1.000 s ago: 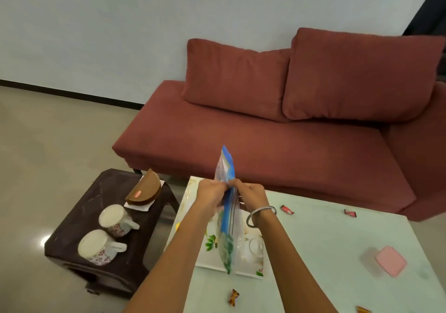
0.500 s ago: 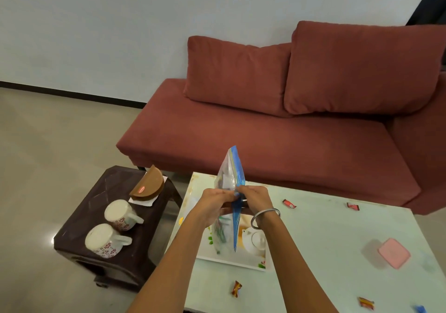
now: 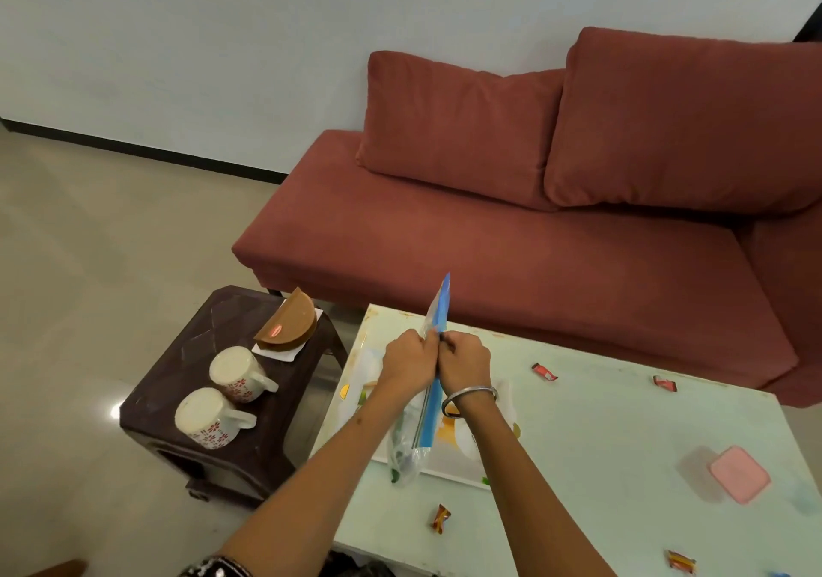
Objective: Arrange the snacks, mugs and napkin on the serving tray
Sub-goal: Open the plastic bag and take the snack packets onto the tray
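Note:
My left hand (image 3: 407, 361) and my right hand (image 3: 462, 361) pinch the same blue and clear snack packet (image 3: 433, 403), held edge-on and upright above the white serving tray (image 3: 449, 472) on the pale table. The packet's lower end hangs down to the tray. Two white mugs with red flowers (image 3: 238, 374) (image 3: 207, 418) lie on the dark side table (image 3: 222, 456) to the left. Behind them a white napkin (image 3: 278, 352) lies under a brown half-round piece (image 3: 289, 323). Several wrapped candies lie scattered on the table, one near the front (image 3: 440, 518), two at the back (image 3: 543, 372) (image 3: 664, 383).
A red sofa (image 3: 533, 274) with two cushions stands right behind the pale table (image 3: 622, 443). A pink flat box (image 3: 738, 474) rests at the table's right side. More candy (image 3: 680, 561) lies at the front right edge. Bare floor stretches to the left.
The view has shifted slightly. Both hands keep their pinch near the packet's upper part, and the packet has turned more edge-on and sunk a little toward the tray.

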`<state>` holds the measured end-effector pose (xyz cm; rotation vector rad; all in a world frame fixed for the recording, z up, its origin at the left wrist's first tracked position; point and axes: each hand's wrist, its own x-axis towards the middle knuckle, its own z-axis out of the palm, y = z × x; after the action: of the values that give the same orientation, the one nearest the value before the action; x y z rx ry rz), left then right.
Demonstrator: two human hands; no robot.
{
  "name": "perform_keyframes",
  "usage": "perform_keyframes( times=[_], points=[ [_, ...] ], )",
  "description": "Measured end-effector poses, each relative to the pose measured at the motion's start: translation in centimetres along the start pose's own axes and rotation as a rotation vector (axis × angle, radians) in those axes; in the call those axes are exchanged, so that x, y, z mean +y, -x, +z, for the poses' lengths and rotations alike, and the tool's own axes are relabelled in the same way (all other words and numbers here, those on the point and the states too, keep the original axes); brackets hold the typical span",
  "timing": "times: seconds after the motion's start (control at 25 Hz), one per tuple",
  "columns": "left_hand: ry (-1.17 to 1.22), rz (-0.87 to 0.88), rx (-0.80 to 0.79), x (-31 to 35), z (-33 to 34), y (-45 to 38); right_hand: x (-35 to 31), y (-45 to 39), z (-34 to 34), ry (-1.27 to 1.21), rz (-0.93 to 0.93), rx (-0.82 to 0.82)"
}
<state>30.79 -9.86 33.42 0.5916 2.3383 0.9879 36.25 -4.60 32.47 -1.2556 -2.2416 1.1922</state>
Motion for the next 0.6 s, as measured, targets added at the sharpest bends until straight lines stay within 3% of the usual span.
perform_keyframes(
  times=[0.16, 0.32, 0.4, 0.6],
  points=[
    [0.034, 0.114, -0.071, -0.6, -1.2, -0.8, -0.1, 0.1, 0.0, -0.07, -0.011, 0.007],
    [0.199, -0.021, -0.003, -0.6, 0.2, -0.3, -0.3, 0.2, 0.0, -0.087, 0.003, 0.041],
    [0.205, -0.009, -0.006, -0.7, 0.5, -0.3, -0.1, 0.3, 0.2, -0.103, 0.018, 0.081],
    [0.128, 0.043, 0.01, -1.4, 0.2, -0.6, 0.4, -0.6, -0.5, -0.017, 0.003, -0.164]
  ],
)
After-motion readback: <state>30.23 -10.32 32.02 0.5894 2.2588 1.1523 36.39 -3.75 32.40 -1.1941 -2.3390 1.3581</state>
